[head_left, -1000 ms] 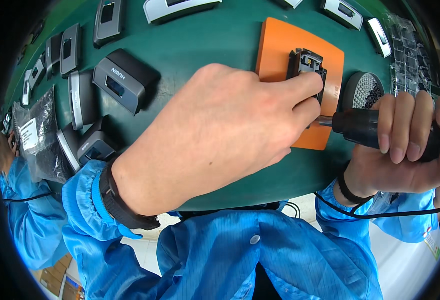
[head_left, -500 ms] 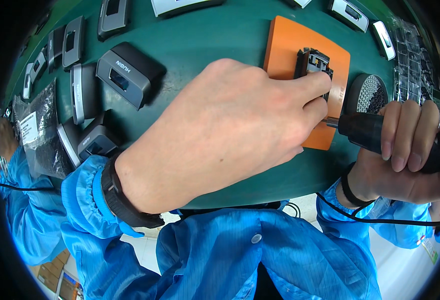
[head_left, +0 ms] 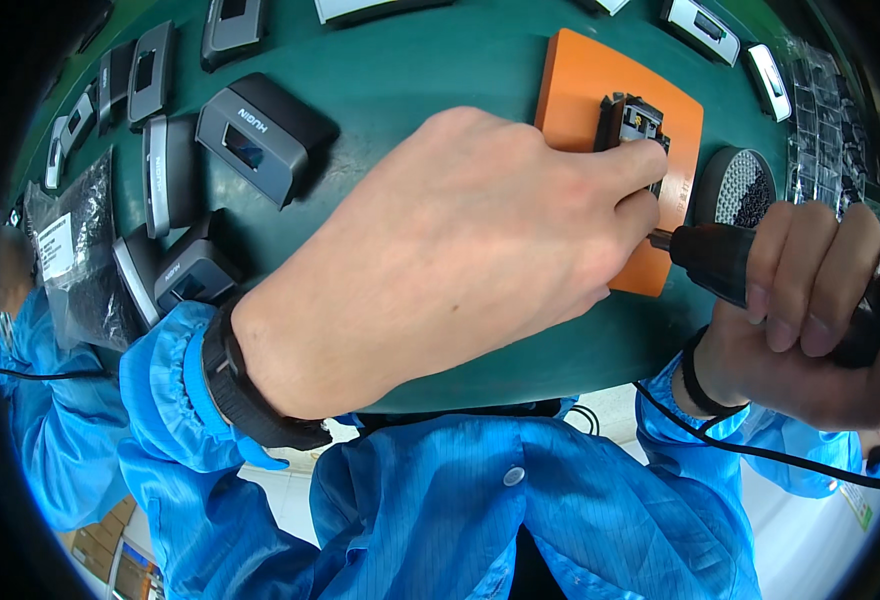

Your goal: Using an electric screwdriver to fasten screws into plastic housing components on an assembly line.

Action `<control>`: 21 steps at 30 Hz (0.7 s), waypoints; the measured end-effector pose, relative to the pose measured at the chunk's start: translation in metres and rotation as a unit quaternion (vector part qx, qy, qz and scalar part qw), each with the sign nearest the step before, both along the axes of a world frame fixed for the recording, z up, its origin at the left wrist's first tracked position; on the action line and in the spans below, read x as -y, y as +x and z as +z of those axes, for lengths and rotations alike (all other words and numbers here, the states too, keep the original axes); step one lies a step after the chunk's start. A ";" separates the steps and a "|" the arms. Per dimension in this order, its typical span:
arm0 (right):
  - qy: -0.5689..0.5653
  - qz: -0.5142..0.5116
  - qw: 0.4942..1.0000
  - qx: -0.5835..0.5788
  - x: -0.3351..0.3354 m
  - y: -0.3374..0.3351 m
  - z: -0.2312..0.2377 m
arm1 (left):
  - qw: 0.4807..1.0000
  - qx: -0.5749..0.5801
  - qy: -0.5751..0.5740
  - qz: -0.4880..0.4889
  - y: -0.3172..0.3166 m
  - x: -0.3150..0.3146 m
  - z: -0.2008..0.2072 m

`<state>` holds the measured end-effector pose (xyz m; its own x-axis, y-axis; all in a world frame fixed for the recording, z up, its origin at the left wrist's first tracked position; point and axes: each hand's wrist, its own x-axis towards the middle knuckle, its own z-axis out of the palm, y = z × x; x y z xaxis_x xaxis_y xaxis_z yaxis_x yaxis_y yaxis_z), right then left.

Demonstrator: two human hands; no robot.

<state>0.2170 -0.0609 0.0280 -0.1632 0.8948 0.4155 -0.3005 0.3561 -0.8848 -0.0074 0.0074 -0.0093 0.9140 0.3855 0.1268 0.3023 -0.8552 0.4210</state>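
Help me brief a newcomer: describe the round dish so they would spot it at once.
On the green table, find the orange block right of centre. Just to its right, between it and the clear plastic trays, sits a dark-walled dish. Unlike those angular neighbours, it is round, its speckled inside pale at left and dark at lower right.

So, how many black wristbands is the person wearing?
2: a wider black band around the wrist of the left hand, and a thinner black band around the wrist of the right hand. Others could be hidden under the blue sleeves.
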 end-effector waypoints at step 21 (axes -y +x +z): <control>0.033 -0.076 0.997 0.006 0.008 0.026 0.039 | 0.999 -0.031 -0.032 -0.017 -0.001 -0.005 0.014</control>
<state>0.2431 -0.0687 0.0668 -0.0335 0.8800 0.4737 -0.2278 0.4548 -0.8610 -0.0083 0.0122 0.0050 0.9317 0.3605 0.0456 0.3016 -0.8372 0.4562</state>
